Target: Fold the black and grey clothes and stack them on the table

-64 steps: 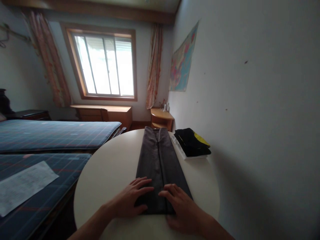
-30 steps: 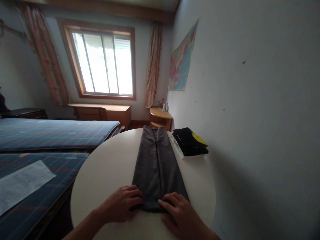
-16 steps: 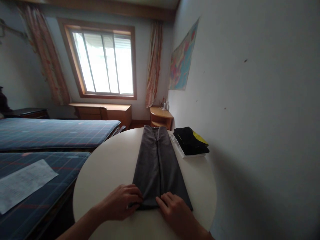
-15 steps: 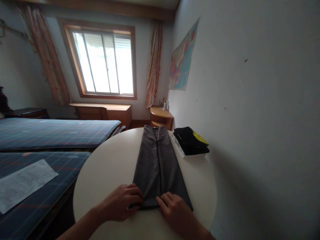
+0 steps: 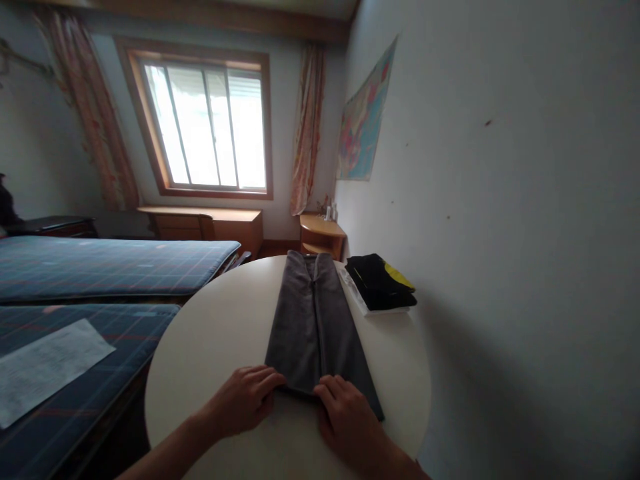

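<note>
A dark grey garment [image 5: 310, 327], folded into a long strip that widens toward me, lies on the round white table [image 5: 220, 313]. A line runs down its middle from a V-shaped gap at the far end; I cannot tell what kind of garment it is. At the near edge's left corner, my left hand [image 5: 247, 400] is closed, pinching the cloth between thumb and fingers. My right hand [image 5: 350, 413] grips the same edge near the middle, its thumb tucked underneath. Between the hands the hem is slightly lifted, while the near right corner still rests on the table.
Black and yellow folded clothes [image 5: 380, 283] lie on white cloth at the table's right, close to the wall [image 5: 525, 267]. Beds with blue plaid mattresses [image 5: 115, 263] stand left, with a paper sheet [image 5: 55, 367] on the nearer one. A corner shelf [image 5: 323, 225] stands behind the table.
Both hands have drawn the hem's left and middle part up and slightly away from me. The fingers of my left hand have closed more tightly on the cloth.
</note>
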